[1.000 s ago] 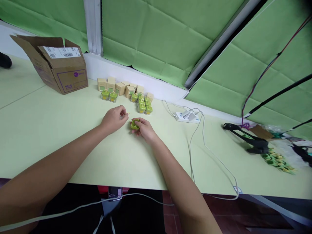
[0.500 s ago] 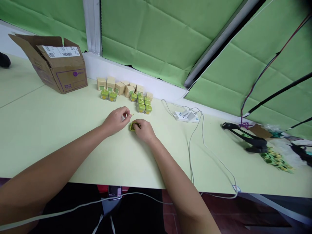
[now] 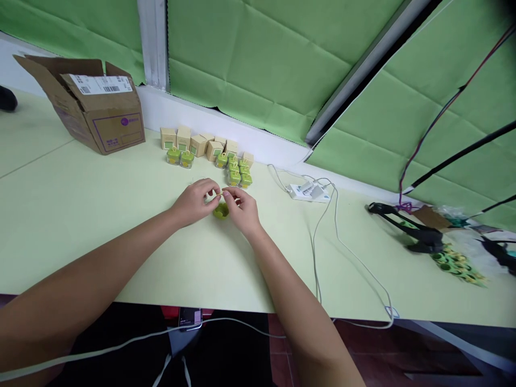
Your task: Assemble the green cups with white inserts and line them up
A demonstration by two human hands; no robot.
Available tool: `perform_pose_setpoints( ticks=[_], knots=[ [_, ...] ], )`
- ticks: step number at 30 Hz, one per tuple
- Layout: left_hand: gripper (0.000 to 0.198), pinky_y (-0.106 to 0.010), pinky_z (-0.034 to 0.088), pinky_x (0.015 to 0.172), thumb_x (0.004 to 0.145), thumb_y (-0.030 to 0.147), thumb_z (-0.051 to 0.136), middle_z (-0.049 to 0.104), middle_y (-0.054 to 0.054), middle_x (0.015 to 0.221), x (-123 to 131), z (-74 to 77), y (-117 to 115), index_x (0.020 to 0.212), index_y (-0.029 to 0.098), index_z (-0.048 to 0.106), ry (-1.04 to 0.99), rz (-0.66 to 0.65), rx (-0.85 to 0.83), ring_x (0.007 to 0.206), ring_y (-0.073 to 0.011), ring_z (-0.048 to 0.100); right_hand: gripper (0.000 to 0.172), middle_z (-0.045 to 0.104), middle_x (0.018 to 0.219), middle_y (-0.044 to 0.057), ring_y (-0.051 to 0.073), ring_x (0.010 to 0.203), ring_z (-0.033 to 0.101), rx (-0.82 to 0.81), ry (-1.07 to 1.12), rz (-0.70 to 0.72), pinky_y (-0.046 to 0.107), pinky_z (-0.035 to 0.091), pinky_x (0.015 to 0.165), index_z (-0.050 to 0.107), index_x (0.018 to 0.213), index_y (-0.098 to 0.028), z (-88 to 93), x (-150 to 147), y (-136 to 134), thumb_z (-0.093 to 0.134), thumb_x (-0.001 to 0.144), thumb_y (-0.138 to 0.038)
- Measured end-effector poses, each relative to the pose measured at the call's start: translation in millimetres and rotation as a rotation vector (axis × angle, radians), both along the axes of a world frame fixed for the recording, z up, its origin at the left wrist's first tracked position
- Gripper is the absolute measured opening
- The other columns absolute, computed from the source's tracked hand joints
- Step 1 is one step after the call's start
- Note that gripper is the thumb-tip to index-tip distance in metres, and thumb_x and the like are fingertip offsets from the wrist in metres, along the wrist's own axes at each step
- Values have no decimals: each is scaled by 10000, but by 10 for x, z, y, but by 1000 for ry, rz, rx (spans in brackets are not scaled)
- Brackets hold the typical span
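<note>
My left hand has its thumb and forefinger closed in a pinch on a thin yellowish cord. From the other side my right hand pinches the same cord, fingertips almost touching those of the left. Just below the fingers is a small green lid, its hollow side in view; whether it hangs from the cord or rests on the table I cannot tell. Beyond the hands stand several small clear jars with green lids and cord loops, and two more such jars further left.
Several small cardboard boxes line the wall behind the jars. A large open carton stands at the left. On the right are a power strip with white cables, a black stand-like object and a pile of green lids.
My right hand has let go of the green lid and moved up to pinch the cord beside my left fingers. The lid now shows its hollow side below them.
</note>
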State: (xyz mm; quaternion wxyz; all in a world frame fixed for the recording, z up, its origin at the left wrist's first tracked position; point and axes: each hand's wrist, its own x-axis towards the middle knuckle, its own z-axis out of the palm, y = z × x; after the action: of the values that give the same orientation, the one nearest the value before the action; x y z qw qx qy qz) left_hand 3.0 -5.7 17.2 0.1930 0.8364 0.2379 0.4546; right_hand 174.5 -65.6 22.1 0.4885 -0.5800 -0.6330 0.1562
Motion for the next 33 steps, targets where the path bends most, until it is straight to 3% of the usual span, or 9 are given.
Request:
perform_pose_setpoints(
  ticks=[5, 11, 19, 23, 27, 33],
  knots=[
    [65, -287, 486, 733, 882, 167, 583, 678, -13, 903, 15, -17, -10, 914, 204, 626, -8, 5, 11, 788, -151, 595, 279, 736, 872, 26, 159, 735, 628, -30, 211, 54, 300, 513, 688, 713, 929, -214, -15, -66, 8, 662, 879, -484],
    [189, -337, 523, 848, 907, 176, 599, 741, -54, 1046, 9, -50, 19, 1075, 197, 681, 43, 48, 194, 978, -211, 661, 269, 716, 827, 14, 146, 698, 608, -45, 234, 7, 294, 505, 674, 692, 874, -213, -8, -85, -10, 676, 857, -481],
    [207, -354, 562, 853, 943, 131, 560, 734, -83, 988, 27, -69, 41, 1083, 174, 707, 34, 16, 344, 955, -215, 676, 282, 687, 809, 12, 148, 688, 588, -102, 258, -31, 284, 486, 615, 656, 806, -212, 31, -120, -24, 712, 803, -488],
    [205, -352, 574, 847, 947, 146, 562, 759, -80, 1001, 39, -67, 18, 1085, 175, 711, -3, 17, 327, 941, -208, 698, 281, 674, 838, 13, 152, 734, 607, -96, 330, 14, 285, 502, 639, 642, 829, -213, 36, -127, -24, 713, 800, -484],
    [160, -321, 573, 816, 955, 188, 592, 774, -53, 988, 59, -59, 0, 1042, 194, 727, -95, 26, 200, 895, -178, 711, 256, 658, 834, 2, 145, 771, 599, -90, 419, 81, 281, 507, 691, 642, 844, -217, 60, -122, -36, 710, 818, -463],
    [148, -361, 552, 888, 931, 224, 657, 722, -76, 1052, 97, -57, -17, 1047, 213, 747, -190, 38, 125, 1013, -204, 668, 312, 688, 871, 9, 151, 816, 650, -213, 731, 204, 270, 535, 698, 657, 892, -231, 98, -107, -33, 749, 794, -512]
  ],
)
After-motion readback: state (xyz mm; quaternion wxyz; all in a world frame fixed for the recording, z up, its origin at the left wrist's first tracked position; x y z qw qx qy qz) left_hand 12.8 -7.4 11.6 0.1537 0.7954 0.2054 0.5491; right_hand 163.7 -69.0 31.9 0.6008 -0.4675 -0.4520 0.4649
